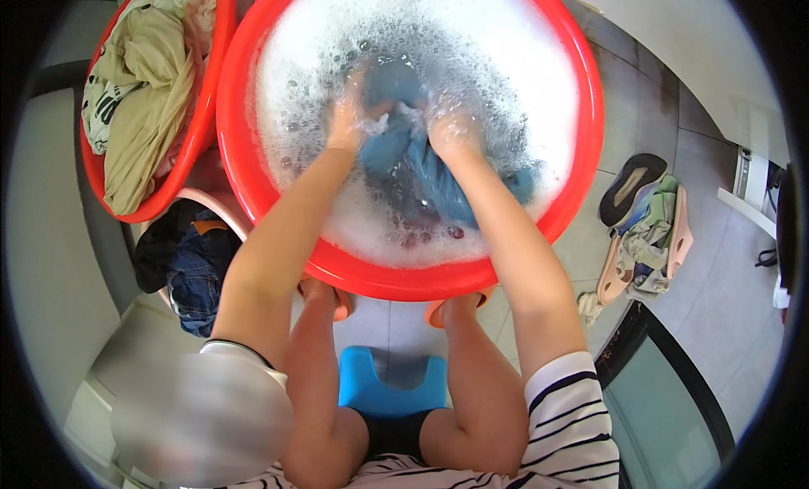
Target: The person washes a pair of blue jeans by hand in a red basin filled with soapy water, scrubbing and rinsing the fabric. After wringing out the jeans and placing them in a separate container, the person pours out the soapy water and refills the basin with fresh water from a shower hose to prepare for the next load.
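We looked down on a person's two bare hands, both wet and partly sunk in a wide red basin (pixel 404 282) of soapy water. Between the hands, and just under them, we saw the blue cloth (pixel 438 184), soaked and bunched, part of it below the surface and part spreading out beneath the right wrist. The left hand (pixel 344 118) was at the cloth's left edge; suds and blur covered its fingers, so we could not tell whether they were spread or pressed together. The right hand (pixel 453 133) touched the cloth on the other side, its fingers hidden by splashing water, and we could not tell their state either. Thick white foam (pixel 522 67) ringed both hands. Left of the left hand we found a second red tub (pixel 227 34) with a khaki garment (pixel 147 101) in it; below that, beside the left forearm, a pink basin (pixel 223 206) held dark clothes and blue jeans (pixel 198 274). Well to the right of the right hand, pink slippers (pixel 681 236), a dark-soled shoe (pixel 632 190) and crumpled grayish cloth (pixel 645 249) lay together on tiles. Nearer the body than both hands, we noticed a blue stool (pixel 362 388) between the person's legs.
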